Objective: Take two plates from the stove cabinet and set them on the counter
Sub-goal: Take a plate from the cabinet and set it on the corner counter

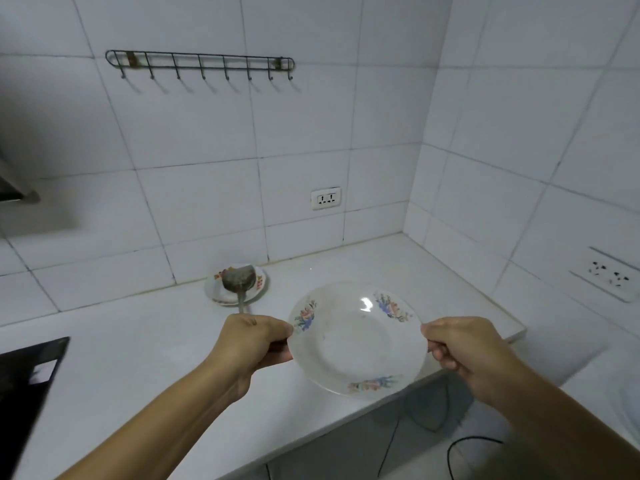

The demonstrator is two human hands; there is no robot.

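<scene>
— Two hands hold one thing. But first, the biggest: how is the counter (145,368)?

— White, smooth, a little glossy. It runs to the tiled back wall and meets the right wall in a corner. Its front edge goes diagonal from bottom left to the right side. Most of the middle is bare, so there is free room around the hands.

— And at the left edge?

— A black flat stove top (24,386), with sharp straight corner.

— Where is the plate (356,341)?

— Round, white, shiny, with flower prints on the rim. It is over the front edge of the counter, tilted toward the camera. If it touches the surface, I cannot tell.

— The fingers?

— The left hand (252,344) pinches the left rim, thumb on top, fingers curled under. The right hand (467,348) pinches the right rim the same way.

— Something smaller?

— Near the back edge, a second flowered plate (258,284) with a grey ladle (237,278) lying in it.
</scene>
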